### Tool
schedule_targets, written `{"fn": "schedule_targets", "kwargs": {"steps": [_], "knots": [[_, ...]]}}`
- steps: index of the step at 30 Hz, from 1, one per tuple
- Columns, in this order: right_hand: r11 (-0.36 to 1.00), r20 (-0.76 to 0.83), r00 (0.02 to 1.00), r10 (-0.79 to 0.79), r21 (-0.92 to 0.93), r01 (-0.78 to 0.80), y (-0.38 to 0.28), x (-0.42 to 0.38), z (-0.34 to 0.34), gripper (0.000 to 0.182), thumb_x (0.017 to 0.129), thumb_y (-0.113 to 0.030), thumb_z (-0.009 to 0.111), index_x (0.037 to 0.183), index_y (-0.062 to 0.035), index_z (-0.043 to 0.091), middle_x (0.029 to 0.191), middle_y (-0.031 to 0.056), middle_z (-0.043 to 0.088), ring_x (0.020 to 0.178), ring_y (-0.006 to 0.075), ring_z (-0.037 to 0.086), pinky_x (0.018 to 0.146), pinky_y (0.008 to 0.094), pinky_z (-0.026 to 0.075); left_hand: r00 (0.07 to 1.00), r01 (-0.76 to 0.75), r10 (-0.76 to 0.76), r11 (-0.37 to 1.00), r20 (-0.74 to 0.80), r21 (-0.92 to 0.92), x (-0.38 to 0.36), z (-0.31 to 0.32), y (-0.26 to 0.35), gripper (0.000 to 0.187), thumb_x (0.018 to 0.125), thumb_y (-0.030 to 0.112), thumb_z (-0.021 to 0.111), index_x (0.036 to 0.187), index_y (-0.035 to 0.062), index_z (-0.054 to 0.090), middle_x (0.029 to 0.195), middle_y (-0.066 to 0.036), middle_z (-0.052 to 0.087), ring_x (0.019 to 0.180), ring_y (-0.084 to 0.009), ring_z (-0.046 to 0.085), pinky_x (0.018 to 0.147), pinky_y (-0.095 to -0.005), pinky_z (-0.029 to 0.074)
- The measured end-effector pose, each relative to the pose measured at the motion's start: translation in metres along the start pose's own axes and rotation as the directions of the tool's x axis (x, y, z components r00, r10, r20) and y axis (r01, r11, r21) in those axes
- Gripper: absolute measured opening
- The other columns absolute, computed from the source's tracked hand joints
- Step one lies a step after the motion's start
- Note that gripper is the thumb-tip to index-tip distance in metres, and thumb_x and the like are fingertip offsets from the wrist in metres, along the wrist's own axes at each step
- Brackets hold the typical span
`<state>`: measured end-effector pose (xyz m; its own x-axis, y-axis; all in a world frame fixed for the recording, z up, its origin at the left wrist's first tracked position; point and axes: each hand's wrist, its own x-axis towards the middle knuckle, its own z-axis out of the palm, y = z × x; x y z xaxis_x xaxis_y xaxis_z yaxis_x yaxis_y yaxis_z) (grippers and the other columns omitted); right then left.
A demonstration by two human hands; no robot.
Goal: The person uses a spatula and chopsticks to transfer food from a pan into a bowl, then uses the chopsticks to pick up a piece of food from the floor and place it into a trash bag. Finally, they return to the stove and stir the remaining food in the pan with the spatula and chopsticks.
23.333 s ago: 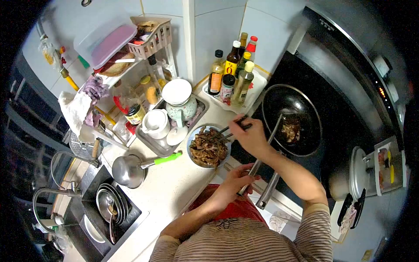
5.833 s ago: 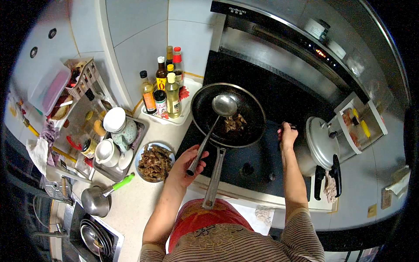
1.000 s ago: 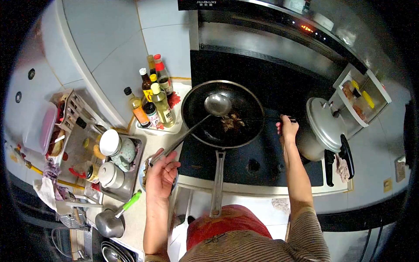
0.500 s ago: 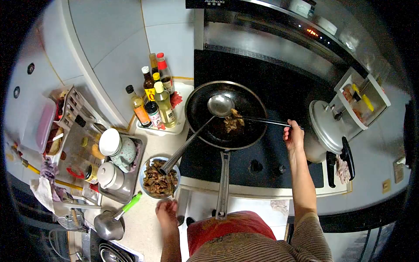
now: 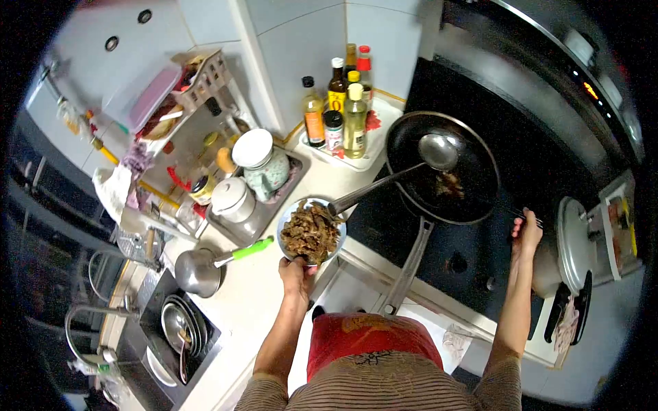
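My left hand [image 5: 296, 275] grips the near rim of a light blue bowl [image 5: 280, 236] heaped with brown cooked food [image 5: 310, 231]. The bowl is at the counter's edge, left of the stove. Chopsticks [image 5: 522, 214] are in my right hand [image 5: 527, 236], just right of the black wok [image 5: 404, 164]. A metal ladle [image 5: 439, 152] rests in the wok, its handle reaching over the rim to the bowl's edge. Only an oily brown patch [image 5: 449, 185] shows at the wok's bottom.
Sauce bottles [image 5: 355, 123] stand in a white tray [image 5: 374, 148] behind the bowl. A lidded pot [image 5: 576, 240] is at the right. Left are a tray of jars [image 5: 301, 164], a small saucepan [image 5: 199, 271] and a sink [image 5: 205, 342] with stacked pans.
The view has swung left. My left hand has taken hold of the bowl. The food has left the wok, and the chopsticks have moved off to its right.
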<state>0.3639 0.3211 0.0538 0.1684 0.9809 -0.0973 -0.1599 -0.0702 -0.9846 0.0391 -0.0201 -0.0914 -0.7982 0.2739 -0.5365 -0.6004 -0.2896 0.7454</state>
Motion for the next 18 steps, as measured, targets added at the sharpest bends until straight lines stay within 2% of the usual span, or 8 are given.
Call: {"fn": "schedule_targets", "kwargs": {"steps": [3, 7, 12, 14, 15, 16, 18], "knots": [[0.999, 0.027, 1.0, -0.014, 0.043, 0.012, -0.007, 0.004, -0.003, 0.022, 0.079, -0.023, 0.058, 0.094, -0.0067, 0.057, 0.053, -0.0003, 0.047, 0.039, 0.0061, 0.039, 0.033, 0.0183, 0.031, 0.999, 0.002, -0.001, 1.0, -0.046, 0.014, -0.015, -0.014, 0.0, 0.031, 0.071, -0.007, 0.041, 0.101, -0.0048, 0.037, 0.083, -0.017, 0.053, 0.057, -0.0222, 0.058, 0.04, -0.0245, 0.053], [0.989, 0.158, 0.986, -0.047, 0.146, 0.024, -0.033, -0.032, 0.004, 0.02, 0.078, -0.024, 0.062, 0.089, -0.0071, 0.057, 0.057, 0.0005, 0.048, 0.043, 0.0059, 0.04, 0.035, 0.018, 0.03, 0.997, 0.053, -0.05, 0.998, -0.059, 0.042, -0.067, -0.019, 0.032, 0.036, 0.072, -0.006, 0.041, 0.107, -0.005, 0.034, 0.082, -0.017, 0.054, 0.058, -0.0231, 0.059, 0.043, -0.0246, 0.054], [0.968, 0.269, 0.94, -0.208, 0.197, 0.158, -0.054, -0.119, 0.042, 0.012, 0.078, -0.021, 0.061, 0.081, -0.0098, 0.057, 0.065, -0.0029, 0.05, 0.045, 0.0009, 0.04, 0.037, 0.0145, 0.03, 0.999, 0.039, -0.04, 0.997, 0.023, 0.069, -0.085, -0.048, 0.038, 0.038, 0.07, -0.009, 0.041, 0.108, -0.0063, 0.035, 0.088, -0.019, 0.051, 0.06, -0.0252, 0.059, 0.046, -0.0265, 0.057], [0.974, 0.311, 0.923, -0.227, 0.081, 0.213, -0.062, -0.181, 0.068, 0.008, 0.078, -0.017, 0.059, 0.078, -0.0096, 0.056, 0.066, -0.0029, 0.051, 0.047, 0.0002, 0.041, 0.036, 0.0136, 0.029, 1.0, 0.012, -0.012, 1.0, 0.011, 0.026, -0.096, -0.058, 0.039, 0.037, 0.069, -0.01, 0.041, 0.106, -0.0077, 0.036, 0.088, -0.018, 0.05, 0.06, -0.0248, 0.059, 0.047, -0.0269, 0.057], [0.976, 0.48, 0.852, -0.211, 0.059, 0.208, -0.064, -0.208, 0.074, 0.007, 0.077, -0.013, 0.059, 0.073, -0.0099, 0.055, 0.065, -0.0021, 0.051, 0.048, 0.0011, 0.043, 0.035, 0.0138, 0.028, 1.0, 0.012, -0.011, 0.999, -0.001, 0.039, -0.106, -0.061, 0.046, 0.037, 0.069, -0.01, 0.041, 0.105, -0.0081, 0.036, 0.087, -0.017, 0.05, 0.06, -0.0246, 0.058, 0.047, -0.0269, 0.057], [0.99, 0.498, 0.858, -0.123, 0.003, 0.14, -0.061, -0.232, 0.081, 0.007, 0.076, -0.01, 0.059, 0.071, -0.0093, 0.055, 0.062, -0.0017, 0.051, 0.046, 0.0027, 0.043, 0.036, 0.0144, 0.031, 1.0, 0.006, -0.006, 0.999, -0.013, 0.049, -0.113, -0.068, 0.049, 0.037, 0.069, -0.01, 0.041, 0.105, -0.0086, 0.037, 0.087, -0.017, 0.05, 0.059, -0.0244, 0.058, 0.047, -0.0269, 0.057], [0.994, 0.617, 0.78, -0.107, 0.061, 0.089, -0.042, -0.264, 0.095, 0.005, 0.075, -0.01, 0.06, 0.072, -0.0081, 0.056, 0.062, -0.0014, 0.053, 0.045, 0.0043, 0.045, 0.036, 0.0164, 0.034, 1.0, -0.016, 0.015, 0.999, 0.027, 0.051, -0.12, -0.091, 0.051, 0.035, 0.07, -0.009, 0.041, 0.105, -0.0085, 0.038, 0.086, -0.018, 0.05, 0.062, -0.0248, 0.059, 0.047, -0.0265, 0.057]]}}
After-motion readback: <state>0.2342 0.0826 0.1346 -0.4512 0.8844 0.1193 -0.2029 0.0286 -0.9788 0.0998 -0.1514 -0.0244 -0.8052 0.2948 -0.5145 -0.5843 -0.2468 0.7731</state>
